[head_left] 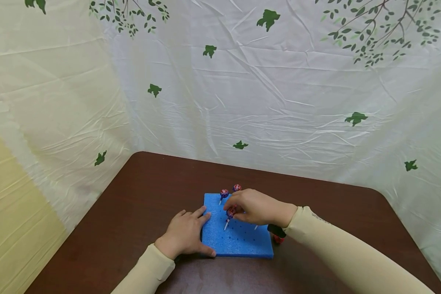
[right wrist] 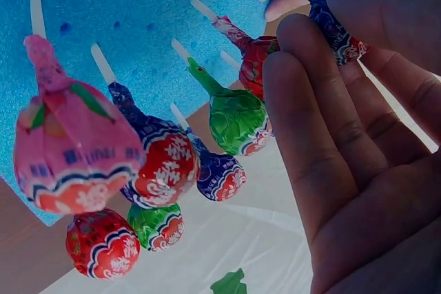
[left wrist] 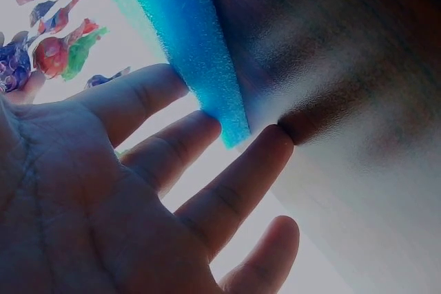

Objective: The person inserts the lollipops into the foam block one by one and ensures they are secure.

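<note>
A blue foam board [head_left: 239,247] lies on the brown table, dotted with small holes. My left hand [head_left: 185,232] is spread at its left side, with fingertips at the side edge and the thumb at the near corner. Over the board, my right hand [head_left: 255,206] pinches a purple-and-red wrapped lollipop [right wrist: 331,22] between thumb and fingers, its white stick pointing down to the foam. Around that hand, several lollipops stand by their sticks in the board, among them a pink one [right wrist: 79,149], a green one [right wrist: 234,118] and a purple-and-red one [right wrist: 162,160].
Two lollipop heads show beyond the right hand, one purple-and-red [head_left: 224,194] near the board's far left corner. Something red [head_left: 279,240] shows by the right edge, partly hidden by the dark wristband [head_left: 277,231]. A white leaf-patterned curtain [head_left: 191,114] hangs behind the table [head_left: 161,183].
</note>
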The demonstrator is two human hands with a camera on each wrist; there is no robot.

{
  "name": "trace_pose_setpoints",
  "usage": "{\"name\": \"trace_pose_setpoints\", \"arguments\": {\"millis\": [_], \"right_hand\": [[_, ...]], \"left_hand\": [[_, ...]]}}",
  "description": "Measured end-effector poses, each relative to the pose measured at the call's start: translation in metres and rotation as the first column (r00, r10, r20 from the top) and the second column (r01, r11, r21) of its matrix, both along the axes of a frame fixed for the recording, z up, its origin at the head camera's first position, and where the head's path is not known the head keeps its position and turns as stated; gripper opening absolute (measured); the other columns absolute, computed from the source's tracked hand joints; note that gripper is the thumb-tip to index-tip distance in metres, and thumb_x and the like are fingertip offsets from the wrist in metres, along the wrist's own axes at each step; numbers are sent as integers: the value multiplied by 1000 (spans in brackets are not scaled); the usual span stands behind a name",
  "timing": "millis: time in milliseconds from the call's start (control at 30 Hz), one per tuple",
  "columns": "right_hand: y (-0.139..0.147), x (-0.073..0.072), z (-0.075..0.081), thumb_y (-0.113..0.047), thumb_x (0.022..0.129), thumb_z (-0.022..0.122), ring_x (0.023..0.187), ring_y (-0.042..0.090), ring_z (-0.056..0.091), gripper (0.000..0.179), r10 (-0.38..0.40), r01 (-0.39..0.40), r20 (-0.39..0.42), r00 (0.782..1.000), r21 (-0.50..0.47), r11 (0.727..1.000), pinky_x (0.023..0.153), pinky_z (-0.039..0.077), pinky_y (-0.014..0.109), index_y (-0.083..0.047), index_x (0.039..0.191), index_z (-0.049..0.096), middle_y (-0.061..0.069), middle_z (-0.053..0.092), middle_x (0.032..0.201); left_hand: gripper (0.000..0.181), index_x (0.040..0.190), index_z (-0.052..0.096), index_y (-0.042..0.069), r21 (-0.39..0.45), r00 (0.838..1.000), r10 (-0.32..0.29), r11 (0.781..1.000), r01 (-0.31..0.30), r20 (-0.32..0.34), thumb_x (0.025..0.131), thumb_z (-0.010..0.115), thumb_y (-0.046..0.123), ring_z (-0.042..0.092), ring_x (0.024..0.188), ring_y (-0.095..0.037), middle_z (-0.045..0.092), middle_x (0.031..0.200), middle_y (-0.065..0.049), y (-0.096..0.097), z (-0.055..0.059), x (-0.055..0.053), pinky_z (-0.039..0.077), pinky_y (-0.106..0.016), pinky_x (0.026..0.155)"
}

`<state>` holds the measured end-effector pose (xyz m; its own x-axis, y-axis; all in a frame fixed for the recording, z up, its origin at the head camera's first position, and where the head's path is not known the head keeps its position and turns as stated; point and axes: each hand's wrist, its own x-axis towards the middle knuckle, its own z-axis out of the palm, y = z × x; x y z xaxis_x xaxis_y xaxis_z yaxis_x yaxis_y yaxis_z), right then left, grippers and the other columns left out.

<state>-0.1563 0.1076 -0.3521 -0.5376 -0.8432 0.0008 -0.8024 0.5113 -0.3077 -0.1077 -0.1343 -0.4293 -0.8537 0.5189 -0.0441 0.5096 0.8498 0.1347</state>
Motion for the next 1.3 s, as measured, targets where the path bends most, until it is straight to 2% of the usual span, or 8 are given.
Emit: {"name": "trace_pose_setpoints", "arguments": {"millis": [233, 800, 1033, 1300], "right_hand": [[-1, -2, -4, -9, 89, 76, 85, 4, 62, 27, -8, 8, 0, 1000, -3, 1000, 77, 54, 23, -8, 116, 72, 0, 69, 112], [-5, 0, -4, -13, 90, 76, 85, 5, 61, 26, 1, -1, -22, 1000, -1, 1000, 75, 53, 22, -9, 116, 73, 0, 69, 111], [-6, 0, -7, -10, 90, 75, 87, 9, 62, 26, 16, -16, -5, 1000, -1, 1000, 76, 53, 20, -8, 116, 73, 0, 69, 110], [-7, 0, -13, -9, 90, 74, 90, 7, 62, 26, 25, -25, 17, 1000, 22, 999, 79, 52, 22, -7, 116, 73, -1, 69, 110]], "left_hand": [[110, 147, 52, 14, 7, 1000, -2, 1000, 2, -6, 64, 69, 84, 55, 125, -28, 44, 153, -9, -1, 0, 0, 38, -51, 106], [111, 146, 53, 13, 21, 1000, -3, 1000, 3, -15, 63, 70, 84, 56, 124, -29, 46, 151, -10, -1, -1, -2, 39, -52, 105], [111, 146, 53, 13, 19, 1000, -2, 1000, 2, -11, 63, 70, 84, 57, 124, -29, 46, 151, -10, -1, -2, -2, 39, -52, 105], [111, 146, 53, 13, 16, 1000, -6, 1000, 6, -17, 63, 69, 84, 56, 125, -28, 45, 152, -10, 0, -2, 0, 39, -51, 105]]}}
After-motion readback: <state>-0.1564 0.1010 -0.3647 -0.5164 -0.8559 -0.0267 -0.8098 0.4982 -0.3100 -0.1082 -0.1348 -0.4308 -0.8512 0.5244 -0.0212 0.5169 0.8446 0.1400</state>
